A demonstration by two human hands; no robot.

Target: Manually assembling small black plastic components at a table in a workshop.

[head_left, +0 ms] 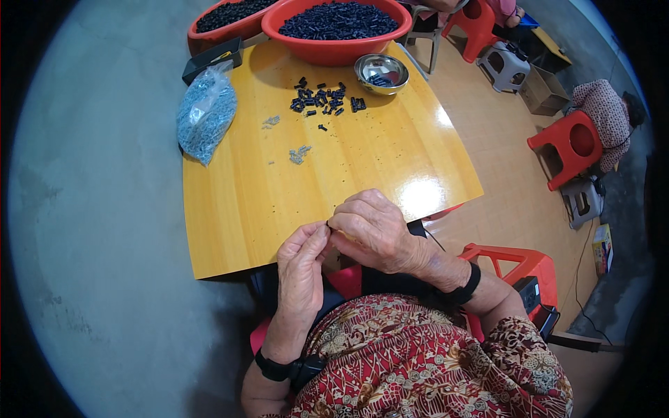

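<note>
My left hand [301, 268] and my right hand [377, 231] meet just over the near edge of the yellow wooden table [244, 202]. Both are closed, fingertips pinched together on a tiny dark bit that the fingers mostly hide; I cannot make out its kind. Beyond them lies a small group of clear or silvery little pieces [300, 155], with a second small group [271, 122] farther off. Farther back is a loose pile of short black parts [317, 101], and one black part [323, 127] lies apart from it.
A red basin [337, 53] heaped with black parts stands at the far edge, beside another red basin [230, 38]. Right of the pile sits a metal bowl [382, 72]. At left are a clear bag [206, 115] of small pieces and a black tray [211, 61]. Red stools [569, 145] stand rightward, near other people.
</note>
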